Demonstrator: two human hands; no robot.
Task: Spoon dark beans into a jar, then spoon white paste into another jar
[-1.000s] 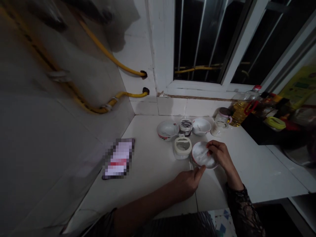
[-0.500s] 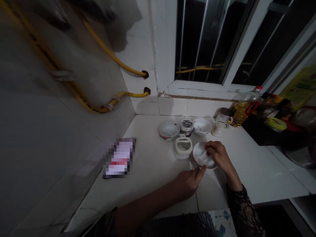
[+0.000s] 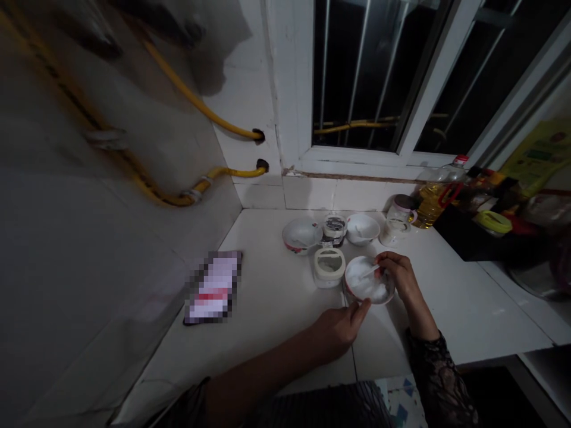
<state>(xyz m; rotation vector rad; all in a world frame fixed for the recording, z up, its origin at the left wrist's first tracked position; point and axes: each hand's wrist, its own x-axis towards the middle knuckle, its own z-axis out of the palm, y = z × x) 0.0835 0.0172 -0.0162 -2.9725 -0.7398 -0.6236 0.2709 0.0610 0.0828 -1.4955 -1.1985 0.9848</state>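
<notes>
A small bowl (image 3: 349, 289) of white, powdery stuff stands on the counter in front of me. My left hand (image 3: 342, 326) grips its near rim between thumb and fingers. Over the bowl's right side, my right hand (image 3: 398, 274) is closed on a small white spoon (image 3: 368, 271), whose lower end is in the white stuff. Just left of the bowl sits a squarish clear jar (image 3: 329, 268) with a pale lid. Behind it are a second clear jar (image 3: 334, 228) with dark contents, a flower-patterned bowl (image 3: 301, 242) and a white bowl (image 3: 362, 230).
A blurred-out phone-like slab (image 3: 213, 288) lies to the left on the white tiled counter (image 3: 272, 333). By the back wall stand a lidded jar (image 3: 397, 219) and an oil bottle (image 3: 430, 202). Farther right, a black box (image 3: 466, 235) holds several bottles. Yellow pipes (image 3: 200, 107) run along the left wall.
My right hand has shifted slightly at the bowl's right edge, and more of the spoon shows now. The left hand keeps its grip on the rim. The camera view has moved a little.
</notes>
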